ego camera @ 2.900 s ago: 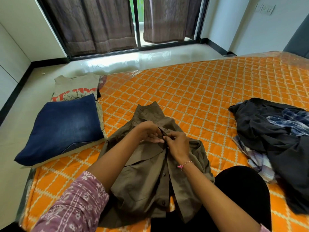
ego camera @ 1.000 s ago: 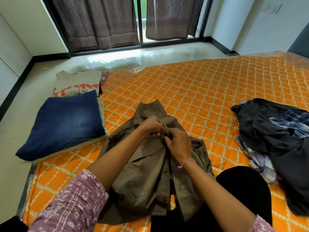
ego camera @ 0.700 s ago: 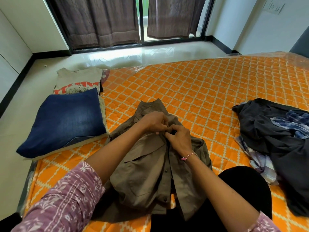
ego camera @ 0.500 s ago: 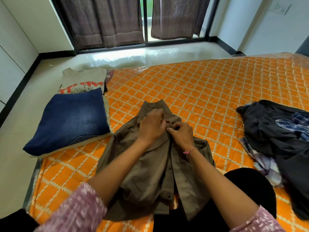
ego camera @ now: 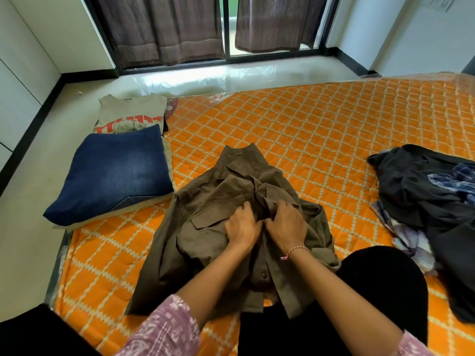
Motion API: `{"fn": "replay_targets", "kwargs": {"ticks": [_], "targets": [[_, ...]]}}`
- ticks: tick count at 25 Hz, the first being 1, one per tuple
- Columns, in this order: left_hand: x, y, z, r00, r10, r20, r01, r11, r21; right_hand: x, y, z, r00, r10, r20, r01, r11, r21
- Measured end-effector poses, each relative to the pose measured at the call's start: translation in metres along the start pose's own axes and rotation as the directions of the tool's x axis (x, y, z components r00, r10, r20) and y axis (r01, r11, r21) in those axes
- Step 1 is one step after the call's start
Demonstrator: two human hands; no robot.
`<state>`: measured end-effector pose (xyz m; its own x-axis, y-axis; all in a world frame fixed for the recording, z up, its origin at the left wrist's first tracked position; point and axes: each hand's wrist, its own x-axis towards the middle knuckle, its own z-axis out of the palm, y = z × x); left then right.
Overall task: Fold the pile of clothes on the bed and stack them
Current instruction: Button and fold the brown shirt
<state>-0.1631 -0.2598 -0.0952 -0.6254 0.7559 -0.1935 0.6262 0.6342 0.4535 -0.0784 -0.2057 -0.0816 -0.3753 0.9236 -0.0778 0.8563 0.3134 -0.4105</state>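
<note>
An olive-brown button shirt (ego camera: 205, 235) lies front up on the orange quilted mattress (ego camera: 321, 140), collar pointing away from me. My left hand (ego camera: 241, 226) and my right hand (ego camera: 286, 223) sit side by side on its button placket at chest height, fingers curled and pinching the cloth edges together. Folded blue jeans (ego camera: 113, 173) lie on a folded beige printed T-shirt (ego camera: 131, 114) at the left edge. A heap of unfolded dark and plaid clothes (ego camera: 431, 201) lies at the right.
My black-trousered knee (ego camera: 380, 283) rests on the mattress just right of the shirt. Beyond the mattress's far edge are a glossy floor (ego camera: 231, 75), a sliding glass door and brown curtains (ego camera: 164, 29). White cupboards line the left wall.
Both hands have moved down the shirt's placket from near the collar towards the chest. The top button area now lies closed and uncovered. The camera has tilted slightly.
</note>
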Motion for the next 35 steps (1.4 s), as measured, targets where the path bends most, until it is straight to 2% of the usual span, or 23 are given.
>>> {"fn": "replay_targets", "kwargs": {"ticks": [2,4,8,10,12,14,15,16,18,19,22,24,26,27,29,31,35], "targets": [[0.006,0.001,0.006,0.980,-0.191,0.050,0.191,0.981,-0.009,0.002,0.004,-0.001,0.997,0.069,-0.016,-0.068,0.995,0.069],[0.011,0.002,0.006,0.959,-0.279,0.053,0.281,0.958,-0.059,0.008,0.010,-0.005,0.995,0.104,0.011,-0.104,0.972,0.210],[0.020,0.002,0.009,0.957,-0.286,0.047,0.290,0.945,-0.151,0.021,0.015,-0.007,0.973,0.175,0.148,-0.222,0.880,0.419],[0.020,0.001,0.009,0.956,-0.292,0.041,0.291,0.913,-0.285,0.025,0.018,-0.007,0.944,0.247,0.218,-0.326,0.799,0.506],[0.016,-0.006,0.008,0.944,-0.330,0.013,0.290,0.812,-0.506,0.023,0.020,-0.007,0.913,0.253,0.320,-0.405,0.662,0.631],[0.012,-0.011,0.002,0.907,-0.415,0.065,0.341,0.637,-0.691,0.016,0.017,-0.014,0.890,0.175,0.420,-0.450,0.482,0.752],[0.011,-0.013,-0.002,0.885,-0.451,0.113,0.372,0.541,-0.754,0.012,0.017,-0.017,0.880,0.119,0.460,-0.464,0.429,0.775],[0.013,-0.015,-0.005,0.869,-0.470,0.152,0.392,0.467,-0.792,0.009,0.016,-0.019,0.862,0.056,0.504,-0.479,0.420,0.771],[0.013,-0.017,-0.014,0.874,-0.442,0.201,0.397,0.411,-0.821,0.001,0.012,-0.021,0.831,-0.034,0.556,-0.453,0.539,0.710],[0.010,-0.017,-0.019,0.894,-0.398,0.205,0.378,0.427,-0.821,-0.003,0.009,-0.020,0.853,-0.033,0.521,-0.400,0.601,0.692],[0.001,-0.019,-0.029,0.961,-0.231,0.151,0.261,0.580,-0.772,-0.009,-0.006,-0.019,0.960,0.057,0.275,-0.236,0.695,0.679],[-0.002,-0.021,-0.037,0.968,-0.139,0.209,0.247,0.677,-0.693,-0.011,-0.013,-0.023,0.987,0.088,0.134,-0.150,0.797,0.584],[-0.002,-0.022,-0.043,0.952,-0.057,0.301,0.247,0.727,-0.641,-0.013,-0.014,-0.027,0.992,0.124,0.002,-0.110,0.869,0.483],[-0.001,-0.021,-0.045,0.953,-0.017,0.304,0.219,0.732,-0.645,-0.015,-0.013,-0.029,0.992,0.115,-0.059,-0.077,0.892,0.445],[-0.001,-0.020,-0.049,0.975,0.039,0.219,0.120,0.739,-0.663,-0.020,-0.012,-0.032,0.988,0.017,-0.156,0.046,0.920,0.389],[-0.001,-0.018,-0.050,0.988,0.069,0.136,0.038,0.749,-0.662,-0.025,-0.013,-0.030,0.980,-0.080,-0.184,0.145,0.917,0.372],[0.000,-0.016,-0.045,0.997,-0.009,0.074,0.062,0.663,-0.746,-0.028,-0.020,-0.018,0.983,-0.086,-0.160,0.142,0.915,0.378]]}}
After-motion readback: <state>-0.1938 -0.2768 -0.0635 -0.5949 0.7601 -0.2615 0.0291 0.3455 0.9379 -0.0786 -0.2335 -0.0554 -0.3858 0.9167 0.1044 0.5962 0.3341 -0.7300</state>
